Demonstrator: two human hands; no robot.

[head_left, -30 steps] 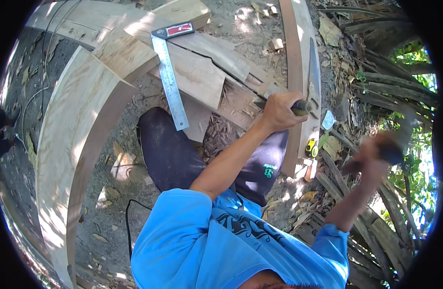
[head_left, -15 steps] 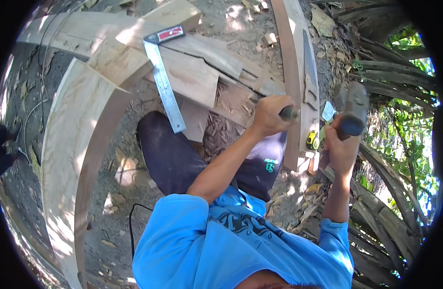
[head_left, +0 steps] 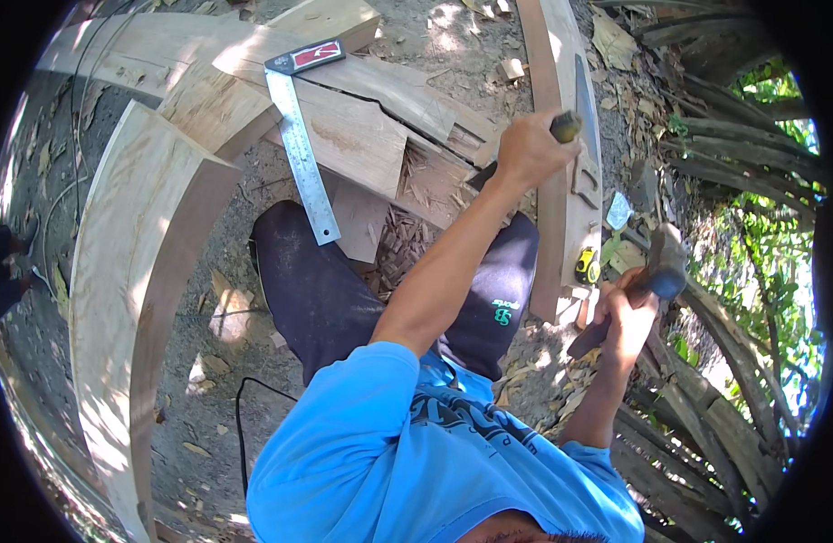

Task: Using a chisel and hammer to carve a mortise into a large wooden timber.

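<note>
In my left hand [head_left: 532, 152] is a chisel [head_left: 566, 127], its handle end sticking out past my closed fingers. The chisel's dark blade [head_left: 483, 175] points down-left at the edge of a wooden beam [head_left: 349, 136]. A shallow cut-out [head_left: 430, 176] in that beam holds loose chips. My right hand [head_left: 630, 315] grips a hammer [head_left: 667, 262] out to the right, apart from the chisel, with the heavy head up and the handle end below my fist. Across the beam lies a metal try square [head_left: 303, 158] with a dark and red stock.
A long plank [head_left: 548, 181] runs along my right, with a handsaw [head_left: 586, 176] and a yellow tape measure [head_left: 588, 265] on it. A large curved timber [head_left: 131, 271] stands at my left. Wood chips [head_left: 403, 249] pile between my knees. Dry fronds [head_left: 733, 335] line the right side.
My left hand has moved up and slightly right with the chisel, so its blade now shows. My right hand and the hammer have dropped lower, towards me.
</note>
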